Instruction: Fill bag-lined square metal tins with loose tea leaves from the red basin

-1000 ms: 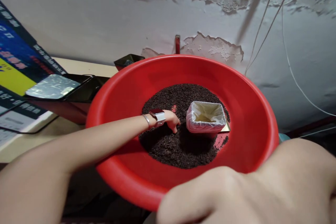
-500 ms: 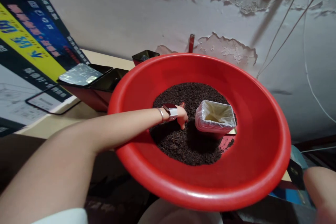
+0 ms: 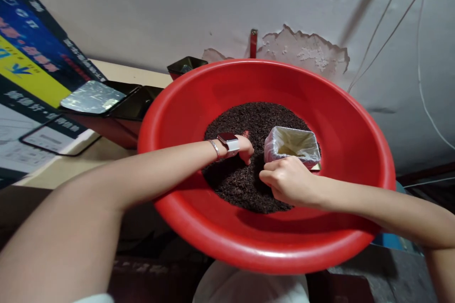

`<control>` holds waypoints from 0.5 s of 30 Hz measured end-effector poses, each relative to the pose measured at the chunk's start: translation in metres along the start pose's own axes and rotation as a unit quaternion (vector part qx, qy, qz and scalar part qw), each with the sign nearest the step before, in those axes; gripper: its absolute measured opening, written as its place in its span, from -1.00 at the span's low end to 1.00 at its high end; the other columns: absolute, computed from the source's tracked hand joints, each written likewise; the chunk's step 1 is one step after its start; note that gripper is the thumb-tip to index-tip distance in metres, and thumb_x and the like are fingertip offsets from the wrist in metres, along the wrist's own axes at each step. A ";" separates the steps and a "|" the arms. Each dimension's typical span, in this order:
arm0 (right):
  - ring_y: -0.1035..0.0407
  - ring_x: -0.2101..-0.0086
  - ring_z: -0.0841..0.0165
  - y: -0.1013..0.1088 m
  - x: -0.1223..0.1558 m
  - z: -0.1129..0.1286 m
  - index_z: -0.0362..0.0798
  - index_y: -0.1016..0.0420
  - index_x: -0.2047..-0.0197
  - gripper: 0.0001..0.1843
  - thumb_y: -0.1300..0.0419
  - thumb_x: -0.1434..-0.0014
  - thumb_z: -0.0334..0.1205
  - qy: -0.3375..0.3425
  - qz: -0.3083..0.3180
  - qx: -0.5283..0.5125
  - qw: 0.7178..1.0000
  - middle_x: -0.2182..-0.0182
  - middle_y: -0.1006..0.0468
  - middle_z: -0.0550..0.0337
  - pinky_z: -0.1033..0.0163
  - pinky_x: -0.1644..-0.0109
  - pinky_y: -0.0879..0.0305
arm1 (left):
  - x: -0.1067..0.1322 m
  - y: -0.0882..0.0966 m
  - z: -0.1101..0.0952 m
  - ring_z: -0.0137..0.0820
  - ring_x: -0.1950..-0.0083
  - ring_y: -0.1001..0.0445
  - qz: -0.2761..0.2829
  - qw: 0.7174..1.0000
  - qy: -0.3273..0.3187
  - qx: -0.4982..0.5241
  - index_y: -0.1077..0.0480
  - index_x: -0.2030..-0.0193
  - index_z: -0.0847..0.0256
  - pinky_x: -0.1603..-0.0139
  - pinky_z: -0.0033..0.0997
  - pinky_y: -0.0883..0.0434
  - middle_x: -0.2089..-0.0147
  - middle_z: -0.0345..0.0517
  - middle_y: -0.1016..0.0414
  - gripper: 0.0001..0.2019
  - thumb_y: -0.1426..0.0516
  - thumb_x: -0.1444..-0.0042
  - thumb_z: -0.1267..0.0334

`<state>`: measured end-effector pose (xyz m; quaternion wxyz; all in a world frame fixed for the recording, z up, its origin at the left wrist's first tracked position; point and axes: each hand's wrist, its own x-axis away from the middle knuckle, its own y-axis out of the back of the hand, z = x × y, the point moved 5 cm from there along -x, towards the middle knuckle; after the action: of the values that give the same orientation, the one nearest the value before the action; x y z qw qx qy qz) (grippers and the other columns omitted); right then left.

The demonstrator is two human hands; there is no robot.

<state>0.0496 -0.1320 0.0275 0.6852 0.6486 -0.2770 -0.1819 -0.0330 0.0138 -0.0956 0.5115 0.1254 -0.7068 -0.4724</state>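
A wide red plastic basin point(image 3: 344, 118) holds a bed of dark, loose shreds point(image 3: 256, 116) that look like dry tea leaves. My left hand point(image 3: 244, 148), below a watch, reaches in from the left with its fingers bent down at the shreds; whatever lies inside them is hidden. On the right side of the basin stands a small box-shaped container point(image 3: 272, 149), open at the top and lined with clear plastic. In front of its near rim, my right hand point(image 3: 289, 180) is curled closed; its contents cannot be seen.
Left of the basin, dark flared boxes point(image 3: 122, 120) stand on a pale tabletop point(image 3: 133, 73), one with a silvery sheet point(image 3: 94, 96) on top. A printed carton point(image 3: 31, 57) leans behind them. Thin cords point(image 3: 387, 19) hang along the peeling wall at right.
My right hand has come in from the lower right edge to the front of the lined container. My left hand stays in nearly the same spot, while the view has shifted slightly.
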 end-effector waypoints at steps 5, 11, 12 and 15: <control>-0.10 0.56 0.46 0.007 0.004 -0.002 -0.12 -0.47 0.42 -0.76 0.02 -0.02 -0.48 -0.015 -0.012 -0.007 1.000 0.49 -0.48 0.14 0.23 0.49 0.25 | 0.005 0.000 -0.005 0.00 -0.04 -0.45 0.023 0.999 0.008 -0.021 -0.61 0.26 0.09 -0.12 -0.13 -0.32 0.15 -0.06 -0.61 -0.68 -0.32 0.20 0.05; -0.13 0.55 0.46 -0.001 0.004 -0.004 -0.12 -0.46 0.43 -0.79 0.00 -0.02 -0.47 -0.005 -0.022 -0.002 1.000 0.49 -0.47 0.15 0.24 0.49 0.25 | 0.011 0.003 -0.007 -0.10 -0.01 -0.48 0.014 0.999 0.014 -0.031 -0.60 0.24 0.04 -0.09 -0.25 -0.34 0.22 -0.16 -0.62 -0.69 -0.31 0.19 0.06; -0.14 0.55 0.46 0.000 0.004 -0.003 -0.12 -0.45 0.44 -0.79 -0.01 -0.03 -0.47 -0.004 -0.023 0.001 1.000 0.49 -0.47 0.15 0.24 0.50 0.25 | 0.011 0.003 -0.007 -0.13 0.00 -0.48 0.013 0.999 0.013 -0.031 -0.60 0.24 0.04 -0.09 -0.28 -0.34 0.22 -0.16 -0.62 -0.70 -0.30 0.18 0.07; -0.14 0.57 0.45 0.020 0.010 0.010 -0.12 -0.43 0.47 -0.79 -0.01 -0.07 -0.47 0.023 -0.055 0.020 0.998 0.54 -0.44 0.15 0.26 0.50 0.21 | 0.011 0.003 -0.005 -0.15 0.03 -0.49 0.012 0.999 0.006 -0.032 -0.60 0.25 0.14 -0.06 -0.31 -0.35 0.18 -0.08 -0.62 -0.73 -0.29 0.13 0.12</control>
<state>0.0489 -0.1438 0.0488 0.6669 0.6809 -0.2282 -0.1986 -0.0327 0.0054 -0.0861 0.5251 0.1033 -0.6898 -0.4877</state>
